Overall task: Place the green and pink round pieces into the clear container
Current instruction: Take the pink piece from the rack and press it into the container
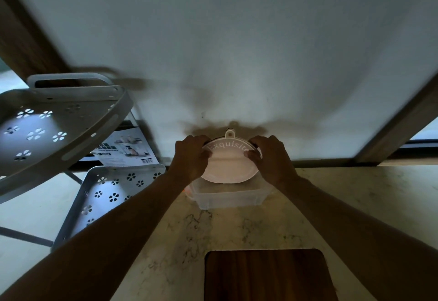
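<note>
Both hands, left hand (pixel 189 156) and right hand (pixel 270 158), clamped on the pink disc (pixel 228 166), held tilted between them just above the container (pixel 227 197) on the bench (pixel 237 229). Level it, lower straight, release together. Green piece not seen.

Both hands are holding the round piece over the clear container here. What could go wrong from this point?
1. The pink round piece, gripped at its edges by the left hand and right hand, looks about as wide as the clear container; it may jam on the rim instead of dropping in.
2. The container sits close to the counter's left edge; a downward push could slide it.
3. Lighting is dim, and no green piece is discernible.
</note>
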